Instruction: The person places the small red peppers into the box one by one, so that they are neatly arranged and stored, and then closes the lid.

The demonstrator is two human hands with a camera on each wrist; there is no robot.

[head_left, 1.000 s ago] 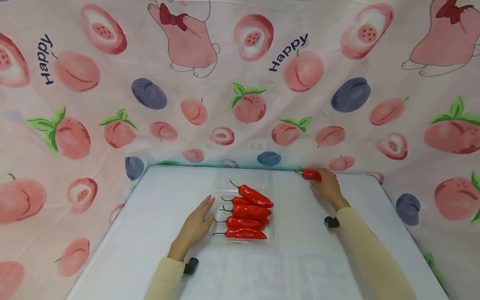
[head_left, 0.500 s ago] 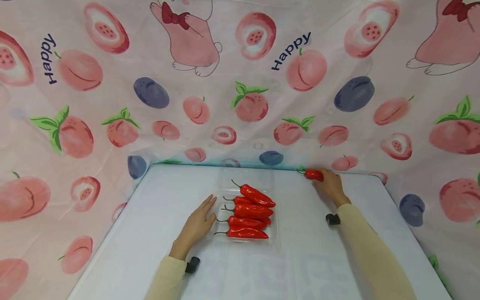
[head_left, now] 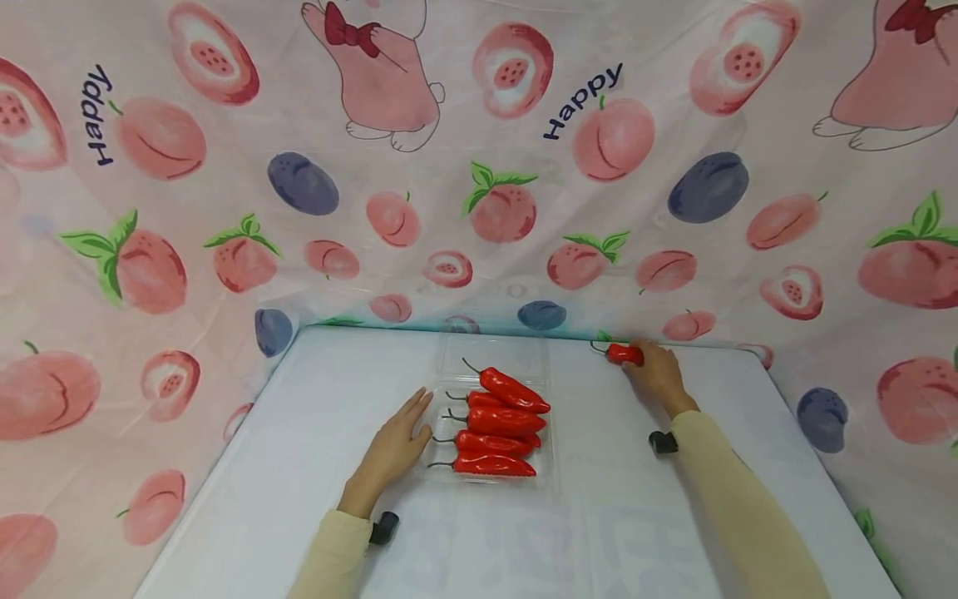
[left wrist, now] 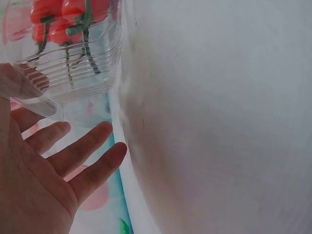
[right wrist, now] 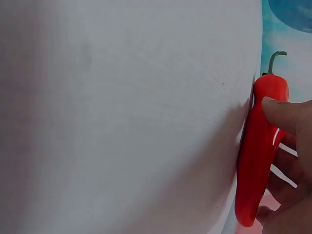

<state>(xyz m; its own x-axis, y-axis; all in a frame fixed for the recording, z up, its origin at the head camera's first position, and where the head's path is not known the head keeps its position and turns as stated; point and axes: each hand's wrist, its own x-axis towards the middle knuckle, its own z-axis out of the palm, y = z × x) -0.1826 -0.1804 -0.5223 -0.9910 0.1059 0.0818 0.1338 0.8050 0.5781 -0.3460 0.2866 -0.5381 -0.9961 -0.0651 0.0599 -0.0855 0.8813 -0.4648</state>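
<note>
My right hand (head_left: 659, 374) holds a red chili pepper (head_left: 624, 354) near the table's back edge, right of centre. In the right wrist view the thumb lies across the pepper (right wrist: 261, 141) below its green stem, and the fingers are on its other side. A clear plastic container (head_left: 552, 466) sits mid-table with several red peppers (head_left: 497, 422) in it, stems pointing left; the topmost lies at a slant. My left hand (head_left: 392, 445) rests with fingers extended at the container's left side. In the left wrist view the thumb is by the ribbed plastic wall (left wrist: 83, 83).
The container's clear lid (head_left: 494, 353) lies folded back toward the rear edge of the white table (head_left: 614, 499). A fruit-printed cloth (head_left: 449, 208) hangs behind the table and along both sides.
The right hand and the pepper it holds have shifted slightly toward the table's front in the last half second. The left hand and the container have stayed in place.
</note>
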